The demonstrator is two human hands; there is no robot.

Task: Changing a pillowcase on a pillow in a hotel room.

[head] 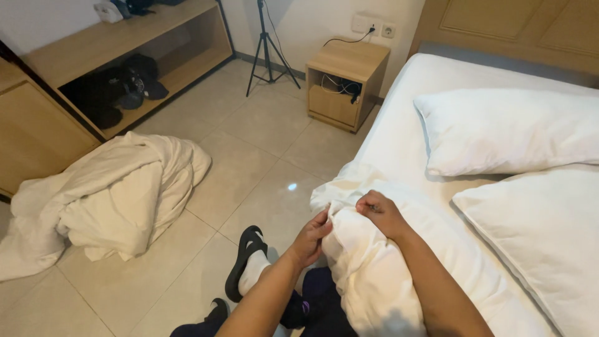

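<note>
1. The fingers of the left hand [310, 239] pinch a fold of the white sheet [368, 274]; those of the right hand [381, 212] curl tight on its bunched top.
2. The sheet hangs bunched over the bed [399, 134] edge.
3. Two pillows [511, 131] lie beyond.
4. A crumpled duvet [112, 200] sits on the floor [249, 162].

Right pillow [543, 231] cut off

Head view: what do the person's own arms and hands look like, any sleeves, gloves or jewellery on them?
Both forearms are bare up to the frame edge, with no sleeves in view. The left hand and right hand have no gloves, and no watch, bracelet or ring can be seen. Lower down, dark trousers, white socks and black sandals are worn.
</note>
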